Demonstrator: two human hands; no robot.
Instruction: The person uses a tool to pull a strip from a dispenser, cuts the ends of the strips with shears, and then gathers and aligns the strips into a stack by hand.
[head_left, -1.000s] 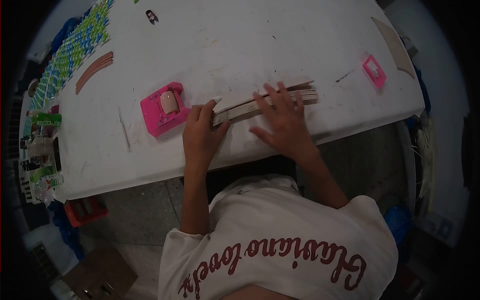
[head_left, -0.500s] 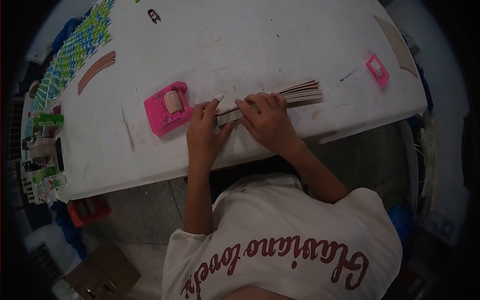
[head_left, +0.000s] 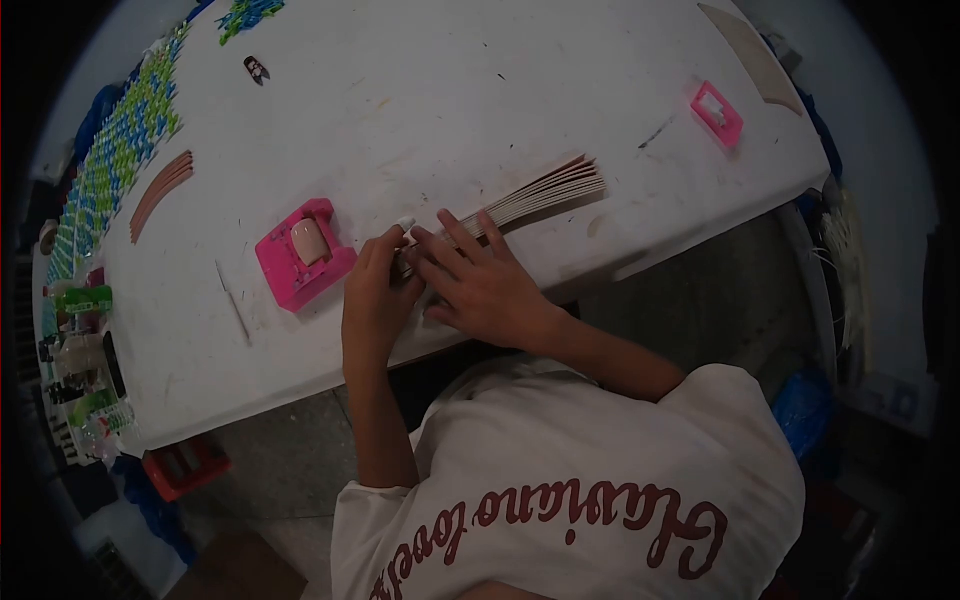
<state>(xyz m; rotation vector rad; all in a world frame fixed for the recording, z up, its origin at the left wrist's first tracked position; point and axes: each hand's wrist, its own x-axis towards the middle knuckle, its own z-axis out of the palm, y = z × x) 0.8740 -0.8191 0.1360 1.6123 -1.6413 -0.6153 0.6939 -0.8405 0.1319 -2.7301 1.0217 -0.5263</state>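
Observation:
A fanned stack of thin, pale strips (head_left: 555, 190) lies slantwise on the white table in front of me. My left hand (head_left: 378, 290) is closed round the stack's left end, with something white at one fingertip. Over the left part of the stack rests my right hand (head_left: 480, 280), its fingers spread apart and touching the strips. Just left of my left hand stands a pink tape dispenser (head_left: 285, 275) with a beige roll (head_left: 309, 242) in it.
A thin pointed tool (head_left: 233, 305) and curved brown strips (head_left: 162, 195) lie to the left. Green and blue pieces (head_left: 120, 155) cover the far left. A pink tray (head_left: 716, 115) and a flat tan piece (head_left: 750, 55) are at the right. Bottles (head_left: 100, 425) line the left edge.
The view has shifted, so the table items appear lower and further left. My right hand has moved toward the stack's left end, and its fingers have spread.

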